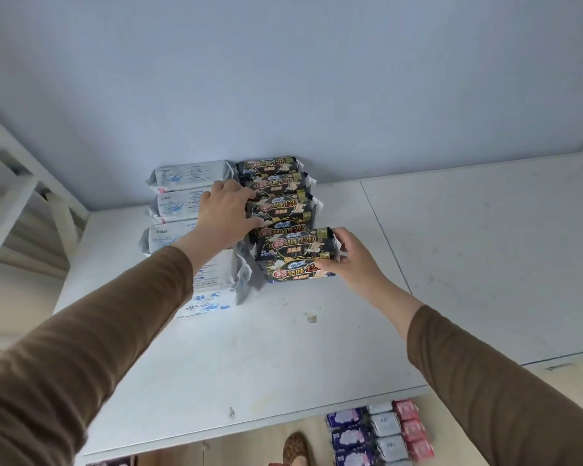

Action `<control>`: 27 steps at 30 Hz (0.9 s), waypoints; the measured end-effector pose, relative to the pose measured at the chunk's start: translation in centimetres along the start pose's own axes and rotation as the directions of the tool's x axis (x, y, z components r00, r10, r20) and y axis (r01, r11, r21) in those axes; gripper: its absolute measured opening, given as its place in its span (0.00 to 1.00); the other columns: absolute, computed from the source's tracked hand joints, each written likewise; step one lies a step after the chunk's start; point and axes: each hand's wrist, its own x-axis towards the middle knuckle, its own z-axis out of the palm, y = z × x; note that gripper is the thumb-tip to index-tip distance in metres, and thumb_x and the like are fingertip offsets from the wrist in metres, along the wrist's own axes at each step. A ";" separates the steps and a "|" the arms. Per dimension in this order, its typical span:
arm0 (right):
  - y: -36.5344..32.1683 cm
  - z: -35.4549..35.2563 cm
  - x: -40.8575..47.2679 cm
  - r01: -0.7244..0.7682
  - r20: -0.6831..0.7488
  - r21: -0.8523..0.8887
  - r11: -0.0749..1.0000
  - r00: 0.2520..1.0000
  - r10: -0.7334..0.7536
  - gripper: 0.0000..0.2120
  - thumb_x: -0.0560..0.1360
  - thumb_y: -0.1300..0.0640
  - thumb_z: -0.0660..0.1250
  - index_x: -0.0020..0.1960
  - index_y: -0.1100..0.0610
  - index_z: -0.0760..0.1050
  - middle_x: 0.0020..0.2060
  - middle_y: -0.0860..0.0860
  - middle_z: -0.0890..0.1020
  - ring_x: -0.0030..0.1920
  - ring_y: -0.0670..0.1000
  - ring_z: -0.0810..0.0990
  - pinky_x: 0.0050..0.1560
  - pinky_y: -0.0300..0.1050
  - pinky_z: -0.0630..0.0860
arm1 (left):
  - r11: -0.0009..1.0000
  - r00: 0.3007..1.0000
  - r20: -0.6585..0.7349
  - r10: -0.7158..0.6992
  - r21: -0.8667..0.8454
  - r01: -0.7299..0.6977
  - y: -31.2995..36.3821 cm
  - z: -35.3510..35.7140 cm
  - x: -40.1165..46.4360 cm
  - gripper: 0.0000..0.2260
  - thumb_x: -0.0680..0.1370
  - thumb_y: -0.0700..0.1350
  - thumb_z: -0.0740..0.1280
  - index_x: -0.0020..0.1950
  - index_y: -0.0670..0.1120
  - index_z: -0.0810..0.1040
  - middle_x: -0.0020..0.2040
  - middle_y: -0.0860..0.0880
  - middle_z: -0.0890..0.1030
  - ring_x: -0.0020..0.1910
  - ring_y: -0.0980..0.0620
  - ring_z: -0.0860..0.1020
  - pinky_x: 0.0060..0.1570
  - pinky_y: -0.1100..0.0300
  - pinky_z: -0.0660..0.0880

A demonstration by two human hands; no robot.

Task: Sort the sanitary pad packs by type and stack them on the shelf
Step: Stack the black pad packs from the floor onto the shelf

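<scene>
While the person reaches up to the shelf (pixel 451 264), two rows of packs sit near the back wall. White packs (pixel 179 203) make the left row. Black packs (pixel 276 203) make the right row, touching the white ones.

The left hand (pixel 224 210) lies on the black row with its fingers curled over a pack in the middle, steadying it. The right hand (pixel 350 257) pinches the right end of the top front pack (pixel 295 243), which rests on another black pack below it. So both hands have a grip on black packs.

It looks like the step is setting this black pack onto its own pile. Next, I think the right hand needs to push it straight, so it lines up with the row, and then let go.

The black packs show a big "420" and Chinese words in red and gold. The white packs have blue marks, too small to read.

More packs (pixel 377 432), purple, grey and red, wait down below the shelf.
</scene>
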 end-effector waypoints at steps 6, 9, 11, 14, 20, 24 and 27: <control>0.2 2.0 3.2 0.019 -0.047 -0.101 0.995 0.999 -0.023 0.25 0.72 0.59 0.75 0.66 0.55 0.71 0.61 0.54 0.79 0.60 0.55 0.79 0.61 0.59 0.77 | 0.992 0.997 -0.077 -0.015 -0.123 0.006 -1.1 -2.1 -4.1 0.18 0.75 0.56 0.68 0.64 0.54 0.77 0.63 0.50 0.75 0.64 0.45 0.68 0.61 0.46 0.68; 0.2 2.5 4.1 0.011 -0.090 -0.141 0.990 0.996 -0.023 0.22 0.74 0.59 0.73 0.66 0.55 0.71 0.60 0.54 0.80 0.60 0.55 0.80 0.59 0.56 0.78 | 0.988 0.995 -0.100 -0.022 -0.157 0.006 -1.0 -2.2 -6.2 0.15 0.75 0.56 0.68 0.61 0.55 0.78 0.62 0.51 0.76 0.62 0.46 0.69 0.60 0.47 0.68; 0.2 2.7 4.2 -0.002 -0.121 -0.159 0.987 0.992 -0.018 0.22 0.74 0.59 0.73 0.66 0.54 0.71 0.58 0.51 0.80 0.59 0.54 0.80 0.54 0.49 0.78 | 0.986 0.994 -0.110 -0.025 -0.164 0.007 -0.8 -2.2 -7.4 0.15 0.76 0.55 0.68 0.61 0.55 0.78 0.61 0.51 0.76 0.61 0.46 0.69 0.59 0.48 0.69; 0.4 2.7 3.6 -0.023 -0.181 -0.156 0.988 0.983 -0.005 0.28 0.71 0.58 0.75 0.68 0.54 0.68 0.59 0.49 0.78 0.60 0.51 0.78 0.51 0.42 0.72 | 0.982 0.994 -0.099 -0.038 -0.190 0.019 -0.1 -2.0 -8.8 0.14 0.76 0.54 0.68 0.61 0.54 0.78 0.62 0.51 0.76 0.61 0.46 0.70 0.58 0.49 0.70; 0.1 0.1 -1.4 0.027 -0.213 -0.298 0.954 0.973 -0.094 0.30 0.73 0.54 0.74 0.71 0.57 0.66 0.66 0.54 0.73 0.67 0.55 0.71 0.66 0.52 0.70 | 0.985 0.990 -0.141 -0.002 -0.171 -0.022 3.3 -1.6 -12.4 0.15 0.76 0.52 0.69 0.62 0.51 0.78 0.60 0.51 0.77 0.59 0.46 0.72 0.56 0.50 0.71; 0.0 -2.9 -6.9 0.132 -0.066 -0.487 0.864 0.980 -0.187 0.23 0.77 0.54 0.68 0.70 0.54 0.69 0.66 0.51 0.73 0.68 0.53 0.69 0.62 0.48 0.69 | 0.978 0.988 -0.157 -0.013 -0.207 -0.020 6.8 -0.7 -16.0 0.15 0.77 0.50 0.69 0.63 0.50 0.77 0.56 0.51 0.79 0.56 0.47 0.74 0.50 0.52 0.72; 0.7 -5.4 -11.6 0.190 0.027 -0.561 0.806 0.977 -0.211 0.21 0.77 0.53 0.67 0.69 0.52 0.69 0.66 0.49 0.72 0.67 0.52 0.68 0.61 0.49 0.70 | 0.982 0.990 -0.139 -0.030 -0.189 0.004 10.1 0.4 -19.7 0.15 0.77 0.52 0.68 0.63 0.51 0.76 0.56 0.52 0.79 0.57 0.48 0.75 0.50 0.52 0.74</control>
